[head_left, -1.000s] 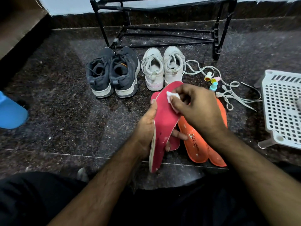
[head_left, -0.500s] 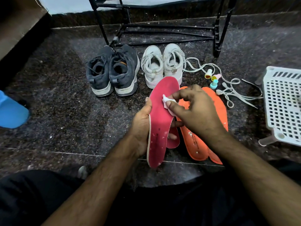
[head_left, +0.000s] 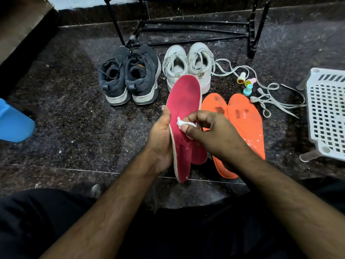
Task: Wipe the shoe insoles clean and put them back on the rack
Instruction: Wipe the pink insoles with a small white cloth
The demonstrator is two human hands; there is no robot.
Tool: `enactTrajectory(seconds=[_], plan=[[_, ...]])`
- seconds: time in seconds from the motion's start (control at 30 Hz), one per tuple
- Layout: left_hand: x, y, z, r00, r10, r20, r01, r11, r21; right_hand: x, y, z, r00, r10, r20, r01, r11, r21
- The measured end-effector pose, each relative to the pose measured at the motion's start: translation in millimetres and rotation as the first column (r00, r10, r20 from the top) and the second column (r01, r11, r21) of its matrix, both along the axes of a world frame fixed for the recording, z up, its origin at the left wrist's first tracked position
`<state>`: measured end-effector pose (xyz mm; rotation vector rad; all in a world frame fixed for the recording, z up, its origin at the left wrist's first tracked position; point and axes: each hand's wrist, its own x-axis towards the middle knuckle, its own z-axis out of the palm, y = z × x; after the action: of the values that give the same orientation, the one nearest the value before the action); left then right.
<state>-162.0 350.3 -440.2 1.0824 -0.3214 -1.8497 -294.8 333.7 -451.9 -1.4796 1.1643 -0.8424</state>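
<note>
Nearest the person, the left hand (head_left: 160,139) holds a long pink-red foam insole (head_left: 183,116) upright by its edge, thumb along the rim and fingers curled behind. The right hand (head_left: 211,133) pinches a small white wad of wipe (head_left: 180,123) between thumb and fingertips and presses it on the insole's middle. White flecks remain on the lower part, so the wiping looks unfinished.

The wad is small and could shred or slip out of the pinch, leaving more lint. Because the thin insole is gripped only at one edge, hard pressure could bend it or twist it loose onto the gritty floor.

A second pink-red insole (head_left: 199,154) lies on the floor just behind the held one. Beside it lie two orange insoles (head_left: 246,124), smudged dark and flecked white.

The dark speckled stone floor (head_left: 74,113) is dusted with pale grit, which clean insoles would pick up. Farther off stand dark grey sneakers (head_left: 130,75), white sneakers (head_left: 188,64), loose white laces (head_left: 268,98) and a white perforated plastic stool (head_left: 326,113) at the right. The black metal rack (head_left: 186,32) stands at the far edge against the wall.
</note>
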Motion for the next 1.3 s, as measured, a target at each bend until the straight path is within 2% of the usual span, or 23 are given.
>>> enactTrajectory(seconds=[0.2, 0.33, 0.47, 0.57, 0.63, 0.7, 0.77, 0.87, 0.93, 1.2, 1.3], plan=[[3, -3, -1, 1.000, -0.004, -0.016, 0.004, 1.000, -0.008, 4, 3, 4, 0.987, 0.007, 0.162, -0.029, 0.991, 0.131], [3, 0, 3, 0.998, -0.066, -0.025, 0.063, 0.994, -0.093, 1, -8, 9, 0.997, -0.051, 0.059, 0.050, 0.999, 0.018], [-3, 4, 1, 0.960, -0.230, 0.162, 0.248, 0.963, -0.107, -7, -21, 8, 0.992, -0.118, 0.050, 0.120, 0.992, -0.026], [-5, 2, -3, 0.972, -0.191, 0.141, 0.206, 0.972, -0.108, -9, -23, 8, 0.996, -0.090, 0.030, 0.091, 0.995, -0.050], [-5, 1, -3, 0.982, -0.157, 0.101, 0.169, 0.978, -0.123, -10, -22, 11, 0.989, -0.146, 0.003, 0.145, 0.980, -0.139], [-3, 0, -5, 0.989, -0.131, 0.073, 0.140, 0.981, -0.137, -12, -22, 16, 0.958, -0.267, -0.110, 0.218, 0.918, -0.330], [-1, -2, -8, 0.993, -0.103, 0.051, 0.109, 0.984, -0.140, -13, -20, 25, 0.936, -0.307, -0.169, 0.195, 0.856, -0.478], [-1, -4, -8, 0.996, -0.075, -0.039, 0.067, 0.983, -0.170, -9, -9, 33, 0.976, -0.160, -0.148, 0.076, 0.885, -0.460], [-2, -4, -9, 0.995, -0.050, -0.087, 0.034, 0.984, -0.177, -5, -4, 31, 0.978, -0.089, -0.189, -0.006, 0.892, -0.453], [-3, -2, -13, 0.994, -0.007, -0.105, -0.010, 0.987, -0.160, 4, -2, 22, 0.945, -0.073, -0.320, -0.089, 0.881, -0.465], [2, -2, -10, 0.987, 0.020, -0.161, -0.042, 0.990, -0.133, 4, 3, 25, 0.908, 0.151, -0.391, -0.293, 0.895, -0.335]])
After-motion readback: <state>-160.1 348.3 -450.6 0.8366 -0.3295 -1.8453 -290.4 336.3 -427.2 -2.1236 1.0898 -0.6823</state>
